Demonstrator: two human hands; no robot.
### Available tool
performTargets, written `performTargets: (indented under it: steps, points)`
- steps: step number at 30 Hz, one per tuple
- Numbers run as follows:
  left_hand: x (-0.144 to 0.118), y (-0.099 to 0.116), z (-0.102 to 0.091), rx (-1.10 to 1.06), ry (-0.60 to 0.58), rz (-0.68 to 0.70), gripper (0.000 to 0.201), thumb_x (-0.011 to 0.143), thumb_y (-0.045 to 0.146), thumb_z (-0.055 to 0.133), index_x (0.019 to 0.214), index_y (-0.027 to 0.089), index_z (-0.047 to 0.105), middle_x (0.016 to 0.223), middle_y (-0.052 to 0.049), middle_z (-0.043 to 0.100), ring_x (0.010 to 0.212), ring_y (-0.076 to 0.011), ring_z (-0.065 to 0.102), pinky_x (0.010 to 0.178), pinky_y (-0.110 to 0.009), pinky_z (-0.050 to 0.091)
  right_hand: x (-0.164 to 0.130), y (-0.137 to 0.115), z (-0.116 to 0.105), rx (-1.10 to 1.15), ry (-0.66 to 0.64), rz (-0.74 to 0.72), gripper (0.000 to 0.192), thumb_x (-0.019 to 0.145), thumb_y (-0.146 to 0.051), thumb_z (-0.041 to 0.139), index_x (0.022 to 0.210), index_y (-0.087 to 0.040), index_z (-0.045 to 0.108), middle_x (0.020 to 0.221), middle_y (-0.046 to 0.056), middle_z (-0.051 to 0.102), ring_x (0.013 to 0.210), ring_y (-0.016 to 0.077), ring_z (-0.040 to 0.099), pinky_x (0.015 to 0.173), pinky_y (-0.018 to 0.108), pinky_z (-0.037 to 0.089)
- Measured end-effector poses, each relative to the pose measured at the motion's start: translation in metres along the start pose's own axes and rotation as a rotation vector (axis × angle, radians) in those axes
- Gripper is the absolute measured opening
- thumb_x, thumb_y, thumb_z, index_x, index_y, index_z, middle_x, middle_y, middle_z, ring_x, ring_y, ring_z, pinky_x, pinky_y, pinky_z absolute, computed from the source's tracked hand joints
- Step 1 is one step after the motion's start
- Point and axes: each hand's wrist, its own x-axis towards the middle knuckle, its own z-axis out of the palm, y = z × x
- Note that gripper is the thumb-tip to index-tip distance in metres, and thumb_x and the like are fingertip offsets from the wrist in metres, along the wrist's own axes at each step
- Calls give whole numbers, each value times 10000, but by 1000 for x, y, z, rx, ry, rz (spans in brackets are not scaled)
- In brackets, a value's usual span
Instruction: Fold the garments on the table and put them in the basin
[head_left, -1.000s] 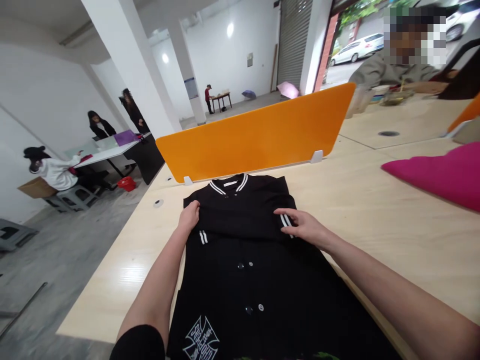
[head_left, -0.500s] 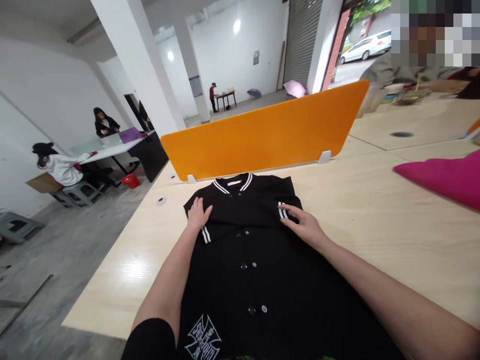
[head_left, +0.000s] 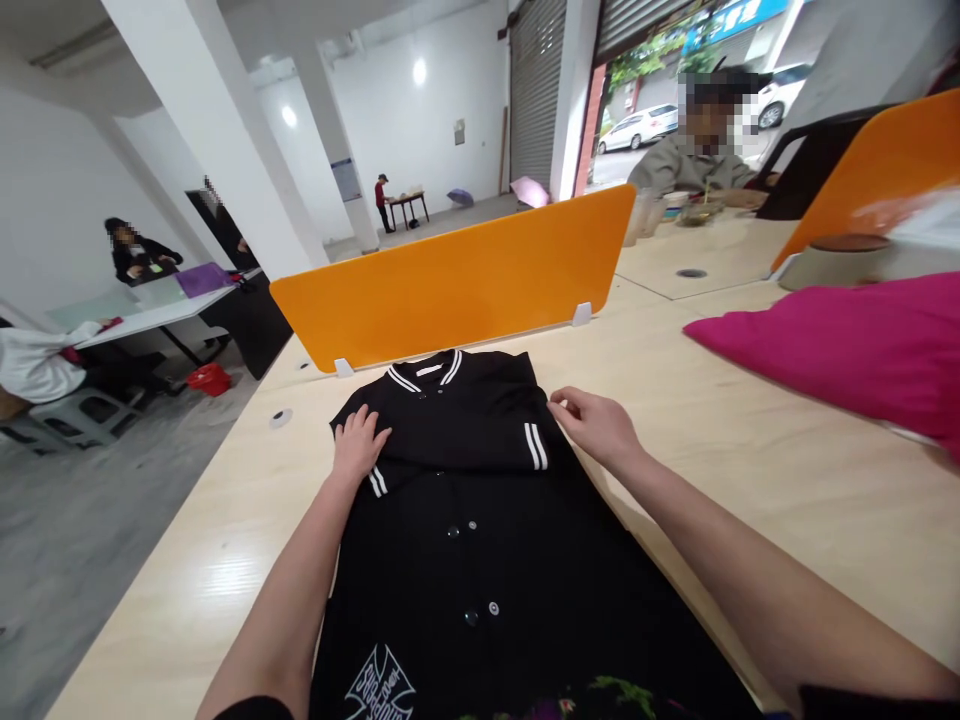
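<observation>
Head view: my left hand (head_left: 358, 445) lies flat, fingers spread, on the folded left sleeve of the black varsity jacket (head_left: 465, 520), gripping nothing. That jacket lies spread on the wooden table (head_left: 720, 470) before the orange divider (head_left: 450, 285). My right hand (head_left: 596, 427) curls loosely at the jacket's right edge, beside the striped cuff (head_left: 535, 446). A magenta cloth (head_left: 840, 345) lies well apart.

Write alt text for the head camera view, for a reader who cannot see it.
A black jacket with white-striped trim lies flat on a light wooden table, its sleeves folded across the chest. The left hand rests flat on one folded sleeve; the right hand touches the jacket's other edge. An orange divider stands behind, a pink cloth lies to the right.
</observation>
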Motion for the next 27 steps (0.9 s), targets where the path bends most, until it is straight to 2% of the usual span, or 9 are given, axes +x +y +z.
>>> performTargets:
  steps: [2,5,8,11,16,21,24,25,27]
  points:
    - [-5,9,-1,21,45,56,492,961,459,294,1349,235,500,1509,-72,381,1367,-281,342,1091,-496,323,-7,-11,9,-109,66,-228,382,914,-433,428,1153,-230,647,1055,102,692,1010,268,625,895,439,453]
    - [-16,23,5,50,-21,106,538,940,538,308,1393,290,461,1512,-36,381,1373,-339,322,1098,-556,282,-19,-19,38,-252,-221,-459,530,917,-537,416,1374,-281,498,1445,95,462,1348,342,362,1056,608,266]
    - [-23,28,10,66,-91,102,591,923,591,303,1435,312,399,1515,-28,380,1367,-361,330,1108,-571,246,-23,-16,61,-330,-459,-456,578,922,-572,380,1432,-305,421,1543,62,308,1416,341,231,1078,655,186]
    - [-30,28,7,51,-136,102,600,930,584,278,1441,288,391,1524,-36,364,1375,-351,324,1107,-564,255,-20,-11,64,-322,-518,-435,570,935,-538,365,1455,-307,383,1560,47,268,1435,319,187,1100,643,152]
    - [-59,29,-4,91,-6,237,606,916,530,384,1435,218,382,1546,-75,313,1410,-333,253,1112,-576,246,-16,-14,57,-311,-504,-426,529,880,-297,443,1409,-288,457,1534,48,330,1411,312,257,1081,621,227]
    - [-81,29,-11,179,104,313,306,914,171,370,1120,166,597,1312,-135,549,1219,-272,472,938,-395,429,-13,-18,50,-307,-285,-523,533,806,-31,369,1226,-223,635,1350,88,565,1260,258,483,964,464,406]
    - [-83,29,-13,201,85,357,263,893,104,365,950,198,604,1098,-116,611,1032,-250,539,828,-375,441,-9,-14,43,-311,-47,-549,518,856,-35,326,1219,-221,646,1391,91,527,1306,289,430,985,498,372]
    - [-83,29,-13,202,84,359,251,889,98,374,928,204,598,1049,-106,613,1002,-248,540,813,-375,438,-8,-11,41,-323,-26,-533,519,865,-46,326,1243,-228,631,1422,86,492,1339,303,386,1010,533,340]
    - [-85,29,-14,204,87,349,209,895,127,396,912,205,590,980,-92,609,967,-247,542,791,-373,436,-6,-4,40,-345,-133,-462,510,874,-85,347,1290,-244,595,1452,80,453,1371,317,339,1037,605,283]
